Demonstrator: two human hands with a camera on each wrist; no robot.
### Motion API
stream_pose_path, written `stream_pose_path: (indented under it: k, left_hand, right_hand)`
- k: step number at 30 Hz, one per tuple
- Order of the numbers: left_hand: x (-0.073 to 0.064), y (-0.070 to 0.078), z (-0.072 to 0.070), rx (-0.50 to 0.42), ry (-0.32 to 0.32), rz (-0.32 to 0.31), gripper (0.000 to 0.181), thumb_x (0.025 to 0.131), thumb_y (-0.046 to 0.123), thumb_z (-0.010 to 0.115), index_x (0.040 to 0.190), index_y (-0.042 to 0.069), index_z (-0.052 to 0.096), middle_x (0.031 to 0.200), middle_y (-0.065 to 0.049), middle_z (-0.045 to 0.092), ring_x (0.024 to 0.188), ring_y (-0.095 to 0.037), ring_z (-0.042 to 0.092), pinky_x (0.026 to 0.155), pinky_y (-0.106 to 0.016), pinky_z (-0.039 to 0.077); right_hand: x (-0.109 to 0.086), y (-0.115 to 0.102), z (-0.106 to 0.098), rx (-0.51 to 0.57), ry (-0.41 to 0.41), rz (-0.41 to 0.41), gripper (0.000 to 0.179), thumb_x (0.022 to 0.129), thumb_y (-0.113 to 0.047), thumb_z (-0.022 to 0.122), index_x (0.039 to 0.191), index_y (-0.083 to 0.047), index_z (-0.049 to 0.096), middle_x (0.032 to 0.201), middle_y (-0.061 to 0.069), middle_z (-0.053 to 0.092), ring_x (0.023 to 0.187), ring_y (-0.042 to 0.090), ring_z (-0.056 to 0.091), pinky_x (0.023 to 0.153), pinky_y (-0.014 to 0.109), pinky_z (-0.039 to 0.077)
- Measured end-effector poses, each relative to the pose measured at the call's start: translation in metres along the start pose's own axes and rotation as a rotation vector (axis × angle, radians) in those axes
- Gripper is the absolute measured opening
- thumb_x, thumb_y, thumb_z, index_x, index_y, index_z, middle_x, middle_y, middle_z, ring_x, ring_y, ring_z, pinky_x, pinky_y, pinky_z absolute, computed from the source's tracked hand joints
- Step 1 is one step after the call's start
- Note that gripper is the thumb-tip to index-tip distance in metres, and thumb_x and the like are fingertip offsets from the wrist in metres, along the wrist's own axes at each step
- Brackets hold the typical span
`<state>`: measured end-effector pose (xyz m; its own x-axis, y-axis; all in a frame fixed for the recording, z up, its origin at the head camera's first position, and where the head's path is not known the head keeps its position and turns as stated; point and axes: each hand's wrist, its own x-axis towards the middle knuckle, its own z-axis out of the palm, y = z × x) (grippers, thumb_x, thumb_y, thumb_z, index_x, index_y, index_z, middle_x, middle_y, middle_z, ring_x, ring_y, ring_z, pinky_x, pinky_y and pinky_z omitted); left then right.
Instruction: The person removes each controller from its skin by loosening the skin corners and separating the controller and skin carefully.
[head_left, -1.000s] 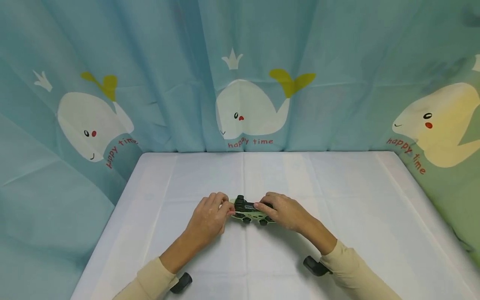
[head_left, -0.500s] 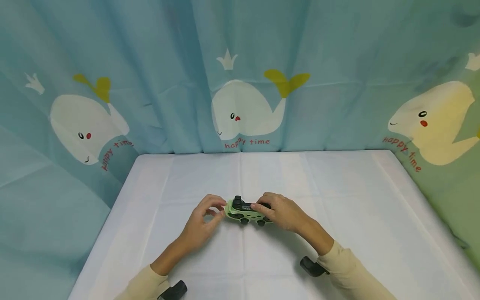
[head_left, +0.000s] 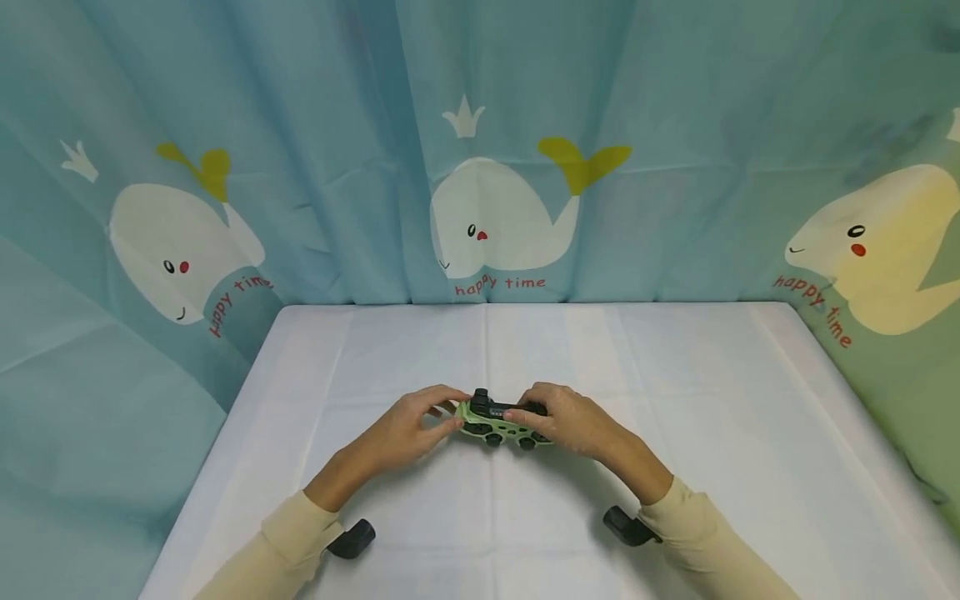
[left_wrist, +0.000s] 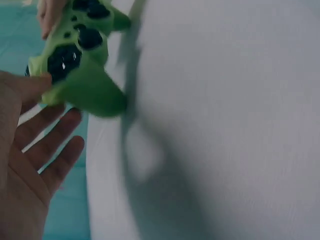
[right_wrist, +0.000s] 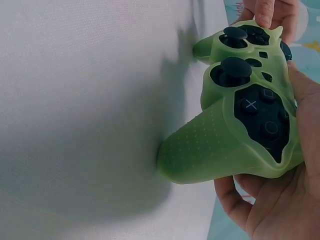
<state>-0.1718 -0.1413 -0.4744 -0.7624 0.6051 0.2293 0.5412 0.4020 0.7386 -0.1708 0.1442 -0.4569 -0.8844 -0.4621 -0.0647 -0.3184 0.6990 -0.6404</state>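
Note:
A black game controller [head_left: 489, 408] in a light green silicone cover [right_wrist: 200, 145] stands at mid table, handles down, its thumbsticks towards me. My right hand [head_left: 573, 423] grips its right end, thumb along the top edge and fingers behind. At the other end, my left hand [head_left: 408, 429] pinches the cover's corner, thumb in front and the other fingers spread behind, as the left wrist view shows. The right wrist view shows the cover fitted round the face buttons [right_wrist: 260, 112] and both thumbsticks [right_wrist: 236, 67]. The controller's back is hidden.
A white cloth covers the table [head_left: 637, 358]. Behind it and at the sides hangs a blue-green curtain [head_left: 337, 167] printed with whales. Black wrist devices [head_left: 352, 539] jut out below both sleeves.
My left hand drew off to the left of the controller's end, its fingers parting, then came back onto the corner. The right hand keeps its grip.

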Motion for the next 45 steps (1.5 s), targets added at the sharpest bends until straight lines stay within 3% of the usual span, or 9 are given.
stream_pose_path:
  k: [8,16,23,27,30,32,36,41,45]
  left_hand:
    - [-0.005,-0.010,-0.005,0.313,-0.023,0.089,0.031,0.100,0.027,0.069,0.127,0.013,0.068,0.114,0.003,0.069,0.097,-0.014,0.067,0.081,-0.038,0.055]
    - [-0.013,-0.011,-0.007,0.436,-0.057,0.038,0.035,0.097,0.032,0.071,0.128,0.017,0.069,0.110,0.003,0.072,0.097,-0.014,0.067,0.080,-0.040,0.055]
    - [-0.021,-0.018,-0.002,0.420,-0.043,-0.005,0.035,0.098,0.031,0.070,0.131,0.019,0.068,0.108,0.006,0.070,0.100,-0.013,0.065,0.080,-0.040,0.055]
    - [-0.021,-0.016,-0.004,0.185,-0.046,-0.097,0.033,0.103,0.034,0.063,0.133,0.020,0.067,0.120,0.004,0.063,0.107,-0.016,0.061,0.086,-0.044,0.052]
    - [-0.017,-0.007,-0.004,0.043,0.005,-0.138,0.029,0.104,0.032,0.062,0.129,0.017,0.069,0.121,-0.001,0.056,0.105,-0.020,0.059,0.084,-0.043,0.051]
    - [-0.013,0.002,-0.002,0.060,0.071,-0.140,0.026,0.102,0.027,0.065,0.124,0.015,0.072,0.115,-0.002,0.055,0.097,-0.020,0.058,0.078,-0.037,0.050]
    - [-0.007,0.013,0.003,0.185,0.164,-0.105,0.019,0.096,0.017,0.073,0.114,0.011,0.076,0.100,-0.002,0.057,0.077,-0.014,0.051,0.064,-0.028,0.044]
    - [0.003,0.021,0.000,0.282,0.148,-0.049,0.010,0.094,0.018,0.076,0.103,0.015,0.079,0.099,0.008,0.058,0.068,-0.008,0.048,0.057,-0.025,0.043]
    - [0.009,0.028,-0.002,0.326,0.097,-0.081,0.010,0.096,0.025,0.073,0.100,0.017,0.077,0.096,0.013,0.058,0.063,-0.003,0.044,0.054,-0.025,0.042]
  right_hand:
    - [-0.001,0.001,0.002,0.001,0.002,-0.014,0.045,0.098,-0.062,0.056,0.101,-0.021,0.074,0.093,-0.012,0.062,0.080,0.009,0.057,0.071,0.034,0.049]
    - [0.002,0.004,0.002,0.021,0.008,-0.011,0.043,0.098,-0.060,0.057,0.101,-0.021,0.075,0.092,-0.012,0.064,0.080,0.009,0.058,0.071,0.035,0.050]
    - [0.004,0.004,0.002,0.011,0.009,-0.004,0.043,0.098,-0.061,0.056,0.100,-0.022,0.075,0.093,-0.013,0.064,0.083,0.009,0.059,0.074,0.035,0.050]
    - [0.005,0.005,0.003,0.023,0.018,-0.001,0.041,0.098,-0.059,0.058,0.099,-0.021,0.075,0.092,-0.012,0.065,0.082,0.009,0.059,0.073,0.035,0.050]
    - [0.004,0.003,0.005,0.027,0.014,-0.011,0.041,0.098,-0.059,0.059,0.098,-0.021,0.075,0.090,-0.012,0.064,0.079,0.009,0.058,0.070,0.034,0.050]
    - [0.003,0.002,0.006,0.022,0.020,-0.019,0.043,0.097,-0.061,0.058,0.097,-0.021,0.075,0.089,-0.013,0.063,0.078,0.009,0.058,0.069,0.033,0.049]
    - [0.001,0.000,0.006,0.018,0.035,-0.017,0.045,0.097,-0.063,0.057,0.096,-0.022,0.074,0.087,-0.013,0.062,0.076,0.009,0.057,0.067,0.033,0.049]
    - [-0.002,0.001,0.005,0.018,0.053,-0.016,0.045,0.097,-0.063,0.057,0.096,-0.022,0.074,0.087,-0.013,0.062,0.075,0.009,0.057,0.067,0.033,0.049]
    - [-0.003,0.003,0.007,0.020,0.072,-0.023,0.044,0.096,-0.064,0.057,0.095,-0.022,0.074,0.086,-0.014,0.061,0.073,0.008,0.056,0.065,0.032,0.049]
